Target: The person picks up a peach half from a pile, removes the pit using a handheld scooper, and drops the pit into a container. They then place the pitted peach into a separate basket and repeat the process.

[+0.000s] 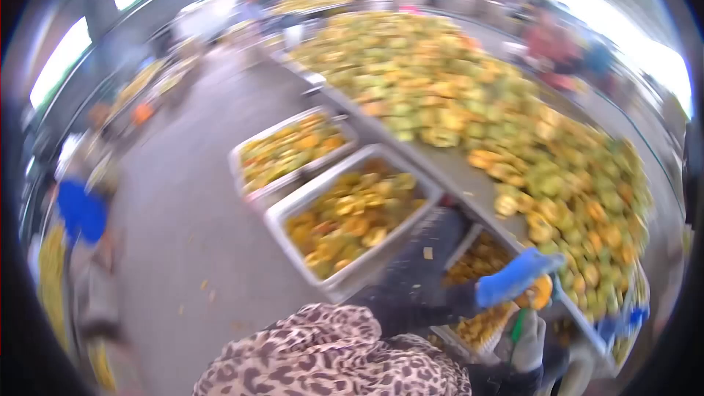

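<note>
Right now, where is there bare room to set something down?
On the table, a bare patch lies between its near edge and the produce heap. The floor also looks mostly open on the picture's left of the two white crates, bar a few scraps. It's crowded across the heap and around the left hand and right hand.

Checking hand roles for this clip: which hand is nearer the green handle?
Right. The right hand holds the green handle; the left hand is apart from it, at the orange fruit.
</note>
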{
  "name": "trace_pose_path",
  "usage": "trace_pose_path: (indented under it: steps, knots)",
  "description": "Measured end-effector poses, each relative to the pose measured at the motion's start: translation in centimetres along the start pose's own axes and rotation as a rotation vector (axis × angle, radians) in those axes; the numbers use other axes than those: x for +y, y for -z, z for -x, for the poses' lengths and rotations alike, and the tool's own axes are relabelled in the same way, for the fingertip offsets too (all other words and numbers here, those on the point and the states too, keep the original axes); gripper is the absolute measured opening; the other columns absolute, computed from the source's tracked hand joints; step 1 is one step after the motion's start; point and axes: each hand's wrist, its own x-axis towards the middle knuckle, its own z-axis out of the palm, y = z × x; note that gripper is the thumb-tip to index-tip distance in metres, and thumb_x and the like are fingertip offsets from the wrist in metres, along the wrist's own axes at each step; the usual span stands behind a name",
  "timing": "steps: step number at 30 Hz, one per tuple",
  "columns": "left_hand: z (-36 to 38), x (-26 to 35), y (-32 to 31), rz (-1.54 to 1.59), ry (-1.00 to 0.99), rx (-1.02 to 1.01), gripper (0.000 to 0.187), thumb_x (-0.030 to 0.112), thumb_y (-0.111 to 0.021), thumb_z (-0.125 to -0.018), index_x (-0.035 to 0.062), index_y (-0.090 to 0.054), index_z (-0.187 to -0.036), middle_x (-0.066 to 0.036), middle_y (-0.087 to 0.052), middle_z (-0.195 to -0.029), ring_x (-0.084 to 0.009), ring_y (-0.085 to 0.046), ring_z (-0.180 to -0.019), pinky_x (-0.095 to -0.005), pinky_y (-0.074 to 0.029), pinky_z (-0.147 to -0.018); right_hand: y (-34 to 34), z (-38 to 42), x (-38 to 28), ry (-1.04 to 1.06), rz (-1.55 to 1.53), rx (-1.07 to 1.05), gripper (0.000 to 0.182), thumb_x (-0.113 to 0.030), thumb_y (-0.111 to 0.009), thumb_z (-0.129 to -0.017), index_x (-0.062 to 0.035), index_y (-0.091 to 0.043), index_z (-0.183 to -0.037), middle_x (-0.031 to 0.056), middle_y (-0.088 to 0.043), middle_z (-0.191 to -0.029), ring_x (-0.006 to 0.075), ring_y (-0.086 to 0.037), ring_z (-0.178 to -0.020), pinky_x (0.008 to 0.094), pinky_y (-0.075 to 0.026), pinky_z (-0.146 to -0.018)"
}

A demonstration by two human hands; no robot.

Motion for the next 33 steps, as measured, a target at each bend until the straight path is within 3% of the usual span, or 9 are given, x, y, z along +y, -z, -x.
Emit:
trace_pose_path:
  steps: [5, 6, 7, 9, 13, 25, 29, 32, 33]
  knots:
    - [3.1, 4.6, 1.4, 0.021, -0.514, 0.495, 0.045, 0.040, -0.057, -0.090, 0.0034, -0.058, -0.065, -0.014, -0.061, -0.060, -0.0217, -0.057, -0.047, -0.0314, -0.043, -0.042, -6.1, -4.1, -5.3, -0.131, -0.214, -0.284, 0.039, -0.046, -0.044, -0.097, -0.0091, -0.050, -0.087, 0.0025, -0.041, -0.051, 0.0130, -0.034, -0.032, 0.0283, -0.029, -0.030]
    - [2.8, 2.6, 0.6, -0.225, -0.895, 0.669, 0.043, 0.040, -0.060, -0.090, 0.0003, -0.061, -0.107, -0.004, -0.057, -0.084, -0.0109, -0.057, -0.071, -0.0268, -0.045, -0.062, -6.8, -5.0, -5.5, -0.146, -0.222, -0.348, 0.040, -0.047, -0.043, -0.097, -0.0091, -0.050, -0.088, 0.0025, -0.041, -0.051, 0.0132, -0.034, -0.032, 0.0285, -0.029, -0.031]
    - [3.3, 4.9, 5.1, 0.155, -0.051, 0.431, 0.060, 0.043, -0.062, -0.089, -0.0037, -0.051, -0.126, -0.005, -0.055, -0.091, -0.0136, -0.059, -0.078, -0.0268, -0.046, -0.065, -7.6, -5.7, -5.5, -0.165, -0.227, -0.414, 0.040, -0.048, -0.042, -0.097, -0.0090, -0.050, -0.089, 0.0025, -0.041, -0.051, 0.0134, -0.034, -0.032, 0.0288, -0.029, -0.031]
    - [2.2, 3.9, 7.0, -0.191, -0.065, 0.552, 0.073, 0.043, -0.064, -0.087, -0.0040, -0.039, -0.137, -0.007, -0.054, -0.089, -0.0171, -0.059, -0.083, -0.0274, -0.046, -0.068, -8.7, -6.3, -5.5, -0.212, -0.243, -0.518, 0.041, -0.049, -0.041, -0.097, -0.0089, -0.050, -0.090, 0.0026, -0.041, -0.051, 0.0137, -0.035, -0.033, 0.0294, -0.030, -0.032]
    - [2.0, 1.6, 7.7, -0.490, -0.912, 0.213, 0.070, 0.035, -0.064, -0.088, -0.0055, -0.037, -0.138, -0.011, -0.049, -0.099, -0.0200, -0.058, -0.083, -0.0297, -0.046, -0.068, -11.0, -7.3, -5.5, -0.301, -0.278, -0.677, 0.044, -0.051, -0.038, -0.096, -0.0087, -0.051, -0.092, 0.0026, -0.041, -0.051, 0.0144, -0.036, -0.034, 0.0304, -0.030, -0.033]
    - [2.0, 1.7, 5.7, -0.879, -1.277, 0.382, 0.071, 0.031, -0.057, -0.093, -0.0014, -0.021, -0.145, -0.013, -0.050, -0.106, -0.0206, -0.053, -0.076, -0.0331, -0.045, -0.065, -11.4, -8.1, -3.2, -0.538, -0.622, -0.859, 0.054, -0.058, -0.030, -0.095, -0.0080, -0.051, -0.099, 0.0027, -0.041, -0.051, 0.0165, -0.038, -0.036, 0.0337, -0.033, -0.038]
    - [-0.3, 1.6, 5.4, 0.264, -0.366, 0.969, 0.051, 0.050, -0.055, -0.089, 0.0006, -0.061, -0.075, -0.013, -0.061, -0.065, -0.0231, -0.058, -0.047, -0.0345, -0.045, -0.045, -7.4, -9.7, -0.8, -0.624, -1.089, -1.055, 0.058, -0.060, -0.028, -0.095, -0.0078, -0.051, -0.101, 0.0027, -0.041, -0.051, 0.0173, -0.039, -0.037, 0.0347, -0.034, -0.039]
    - [-1.8, -1.8, 9.3, 0.417, -0.387, -0.102, 0.058, 0.051, -0.038, -0.094, 0.0072, -0.050, -0.058, -0.006, -0.046, -0.049, -0.0199, -0.044, -0.044, -0.0344, -0.036, -0.043, -4.2, -6.8, -0.3, -0.539, -1.250, -0.841, 0.054, -0.057, -0.027, -0.096, -0.0074, -0.049, -0.099, 0.0028, -0.041, -0.050, 0.0173, -0.040, -0.039, 0.0351, -0.035, -0.041]
    - [-1.4, -1.5, 9.3, -0.193, -0.667, 0.153, 0.060, 0.052, -0.034, -0.094, 0.0080, -0.049, -0.058, -0.007, -0.047, -0.052, -0.0198, -0.044, -0.047, -0.0339, -0.037, -0.046, -4.6, -6.5, -2.0, -0.420, -1.116, -1.250, 0.047, -0.052, -0.029, -0.098, -0.0080, -0.046, -0.093, 0.0020, -0.042, -0.051, 0.0154, -0.038, -0.037, 0.0312, -0.033, -0.039]
